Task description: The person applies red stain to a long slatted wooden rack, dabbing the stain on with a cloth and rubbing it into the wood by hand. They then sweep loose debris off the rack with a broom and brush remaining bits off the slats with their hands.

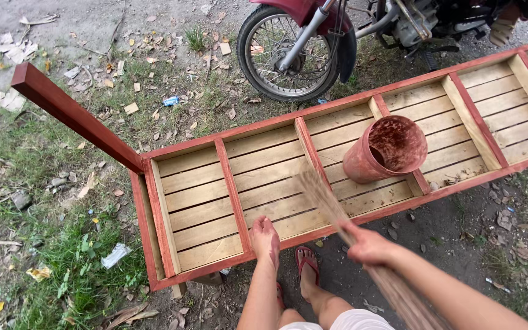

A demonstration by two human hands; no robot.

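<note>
A long wooden slatted frame (203, 198) with red-painted rails lies on the ground in front of me. My left hand (265, 239) rests flat on its near rail, where a red crossbar meets it, and grips nothing. My right hand (368, 245) is closed around the handle of a stick broom (398, 290). The broom's bristle end (316, 189) is blurred over the slats in the middle of the frame. A reddish-brown pot (386, 150) lies tilted on the slats to the right of the bristles, its mouth facing up and to the right.
A motorcycle with its front wheel (285, 52) stands just beyond the frame's far rail. A red post (74, 116) sticks up and to the left from the frame's left end. My feet in red sandals (305, 261) stand on bare dirt by the near rail. Grass, dry leaves and litter lie at the left.
</note>
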